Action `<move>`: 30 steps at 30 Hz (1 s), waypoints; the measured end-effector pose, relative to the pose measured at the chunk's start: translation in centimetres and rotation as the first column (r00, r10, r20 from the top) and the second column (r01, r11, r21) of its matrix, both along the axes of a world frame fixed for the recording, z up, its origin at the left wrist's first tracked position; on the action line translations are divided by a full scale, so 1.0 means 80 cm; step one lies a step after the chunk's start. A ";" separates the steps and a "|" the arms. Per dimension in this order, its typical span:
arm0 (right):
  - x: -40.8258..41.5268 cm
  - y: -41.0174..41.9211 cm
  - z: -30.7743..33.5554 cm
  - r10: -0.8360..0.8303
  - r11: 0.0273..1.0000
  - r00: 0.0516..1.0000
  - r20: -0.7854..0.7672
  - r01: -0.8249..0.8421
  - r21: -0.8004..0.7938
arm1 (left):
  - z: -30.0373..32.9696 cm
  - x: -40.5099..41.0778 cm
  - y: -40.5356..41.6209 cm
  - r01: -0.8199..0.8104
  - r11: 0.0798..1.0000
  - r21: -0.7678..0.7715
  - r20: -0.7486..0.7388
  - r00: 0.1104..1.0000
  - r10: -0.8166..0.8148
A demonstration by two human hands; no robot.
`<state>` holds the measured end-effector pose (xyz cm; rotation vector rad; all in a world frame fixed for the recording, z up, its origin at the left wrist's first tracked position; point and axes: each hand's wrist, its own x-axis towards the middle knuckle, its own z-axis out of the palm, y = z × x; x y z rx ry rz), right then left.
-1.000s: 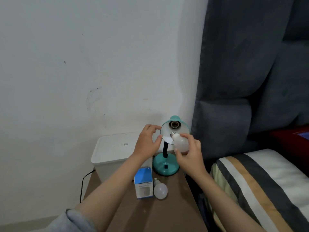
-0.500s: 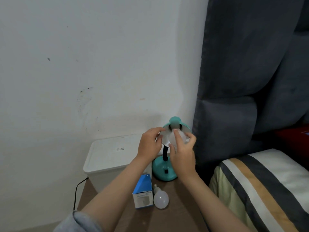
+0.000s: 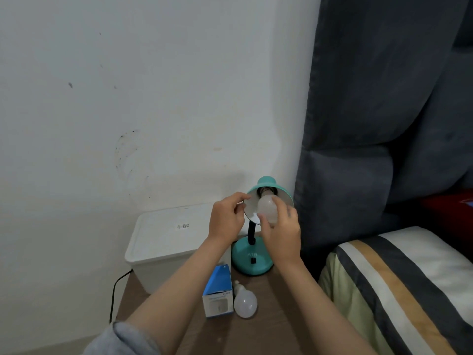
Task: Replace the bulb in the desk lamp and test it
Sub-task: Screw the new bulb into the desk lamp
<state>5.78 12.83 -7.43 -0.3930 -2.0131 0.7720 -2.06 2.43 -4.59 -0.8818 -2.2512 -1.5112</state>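
Note:
A teal desk lamp (image 3: 252,260) stands on the brown bedside table (image 3: 256,336), its shade (image 3: 282,192) tipped toward me. My left hand (image 3: 225,219) pinches the shade's left rim. My right hand (image 3: 281,234) grips a white bulb (image 3: 266,208) whose base sits in the socket inside the shade. A second white bulb (image 3: 245,303) lies on the table beside a blue and white bulb box (image 3: 217,293).
A white lidded plastic box (image 3: 169,237) stands left of the lamp against the wall, with a black cable (image 3: 115,290) hanging below it. A grey padded headboard (image 3: 371,149) and a striped bed (image 3: 399,285) fill the right side.
My right hand has carried the bulb from in front of the shade up into the socket. My left hand stays on the shade rim.

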 end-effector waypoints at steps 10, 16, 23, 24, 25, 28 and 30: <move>0.003 -0.001 0.002 -0.062 0.998 0.996 0.057 0.062 0.014 | 0.002 0.004 -0.001 0.009 1.000 -0.028 -0.007 1.000 -0.009; 0.005 0.002 -0.005 -0.116 0.991 0.990 0.080 0.121 -0.053 | 0.000 0.005 -0.001 -0.002 0.999 -0.041 -0.004 1.000 0.002; 0.001 0.000 -0.016 -0.078 0.995 0.994 -0.075 0.083 0.053 | 0.001 0.007 0.001 -0.003 0.999 -0.038 -0.001 1.000 0.003; 0.001 -0.001 -0.020 -0.057 0.995 0.994 -0.088 0.063 0.072 | 0.001 0.007 0.001 -0.001 0.999 -0.038 0.000 1.000 0.001; 0.001 -0.001 -0.022 -0.036 0.995 0.995 -0.093 0.044 0.085 | 0.001 0.007 0.000 -0.002 0.999 -0.038 0.004 1.000 0.002; 0.003 -0.002 -0.025 -0.016 0.998 0.996 -0.093 0.022 0.057 | 0.000 0.007 0.000 -0.007 0.999 -0.045 0.010 1.000 0.008; 0.001 0.000 -0.019 -0.071 0.997 0.995 -0.073 0.070 -0.014 | 0.000 0.008 0.000 -0.011 0.999 -0.046 -0.002 1.000 0.011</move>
